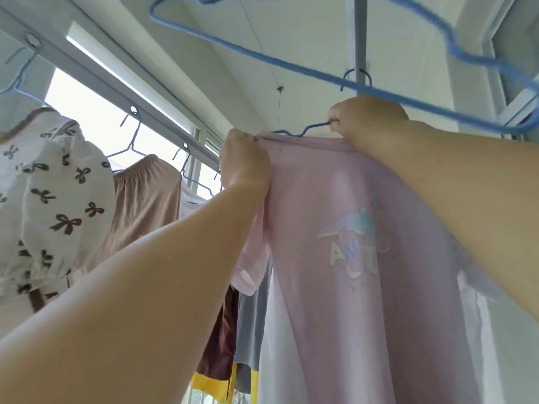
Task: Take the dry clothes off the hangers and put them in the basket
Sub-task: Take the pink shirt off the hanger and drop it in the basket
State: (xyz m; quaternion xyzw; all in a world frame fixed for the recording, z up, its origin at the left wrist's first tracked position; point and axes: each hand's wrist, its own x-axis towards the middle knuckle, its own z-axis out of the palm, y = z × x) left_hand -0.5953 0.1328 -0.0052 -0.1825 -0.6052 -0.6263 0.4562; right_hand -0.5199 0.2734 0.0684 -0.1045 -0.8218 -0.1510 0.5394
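Daylight pours in from the window (96,118) at ten o'clock, blown out to plain white behind the rail. My forearms and the pink shirt (364,258) are evenly lit, with soft shadows. The blue hanger (291,65) at one o'clock smears with motion blur, and straight lines bow toward the edges.

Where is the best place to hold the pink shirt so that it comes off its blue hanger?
Probably at the shoulder seam by the neck opening, coming from below. The pink shirt hangs from that top edge, where the left hand already pinches the fabric. The right hand grips the blue hanger wire, so the cloth can likely slide sideways off the hanger's end.
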